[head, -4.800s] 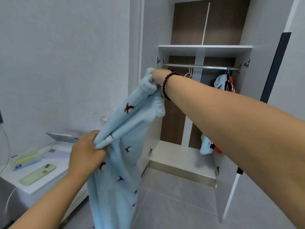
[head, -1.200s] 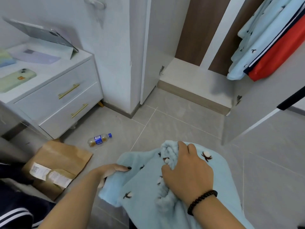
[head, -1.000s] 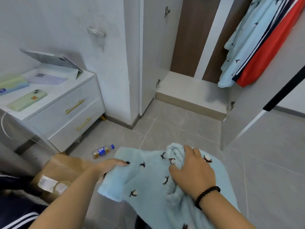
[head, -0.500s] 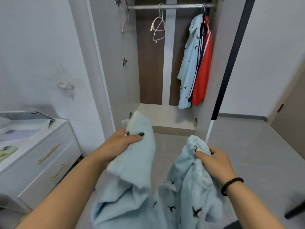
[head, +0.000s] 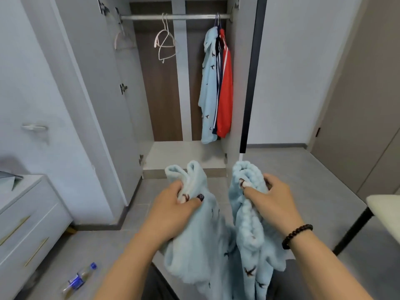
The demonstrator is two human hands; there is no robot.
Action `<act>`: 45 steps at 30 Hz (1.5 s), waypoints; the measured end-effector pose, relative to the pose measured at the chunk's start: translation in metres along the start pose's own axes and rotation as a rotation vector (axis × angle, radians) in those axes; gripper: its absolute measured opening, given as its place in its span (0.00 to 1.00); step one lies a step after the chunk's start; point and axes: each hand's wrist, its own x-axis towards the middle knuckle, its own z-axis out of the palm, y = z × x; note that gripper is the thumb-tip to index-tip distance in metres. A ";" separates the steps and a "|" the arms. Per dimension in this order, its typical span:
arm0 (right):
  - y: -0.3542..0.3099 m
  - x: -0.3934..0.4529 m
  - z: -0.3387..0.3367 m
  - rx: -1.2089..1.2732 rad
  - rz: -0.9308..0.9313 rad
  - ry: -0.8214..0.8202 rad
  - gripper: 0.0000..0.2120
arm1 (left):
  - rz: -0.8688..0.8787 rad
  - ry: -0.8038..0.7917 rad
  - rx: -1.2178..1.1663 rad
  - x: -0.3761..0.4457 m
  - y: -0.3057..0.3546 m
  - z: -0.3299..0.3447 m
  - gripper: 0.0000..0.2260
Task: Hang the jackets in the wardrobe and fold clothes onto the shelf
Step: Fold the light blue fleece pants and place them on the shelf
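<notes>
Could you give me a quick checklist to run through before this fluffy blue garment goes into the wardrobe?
1. Both hands hold the garment: ok. The left hand and right hand each grip a bunch of the light blue garment.
2. Wardrobe open: ok; the rail is in view.
3. Free hanger: ok; empty white hangers hang on the rail.
4. Room on the rail: ok; the hung jackets sit at its right end.
5. Garment spread for hanging: not ok; it is bunched.
6. Floor path: ok; the bottle lies off to the left.
</notes>
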 end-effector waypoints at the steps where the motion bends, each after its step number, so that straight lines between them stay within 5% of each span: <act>1: 0.001 -0.005 0.003 -0.005 -0.002 -0.017 0.08 | -0.042 -0.019 -0.144 -0.006 -0.004 0.006 0.08; 5: -0.001 -0.029 0.022 0.033 -0.011 -0.105 0.11 | -0.158 -0.115 -0.609 -0.030 -0.016 0.022 0.09; 13: 0.003 -0.072 0.057 0.263 0.079 -0.221 0.12 | -0.176 -0.190 -0.901 -0.058 -0.042 0.026 0.14; 21: 0.000 -0.087 0.065 0.366 0.134 -0.232 0.13 | -0.197 0.050 -0.866 -0.065 -0.053 0.023 0.06; 33: -0.014 -0.098 0.055 0.226 0.033 -0.535 0.20 | -0.244 -0.182 -1.108 -0.072 -0.055 0.039 0.13; 45: 0.001 -0.087 0.052 0.376 0.260 -0.373 0.12 | -0.165 -0.165 -0.918 -0.068 -0.066 0.033 0.10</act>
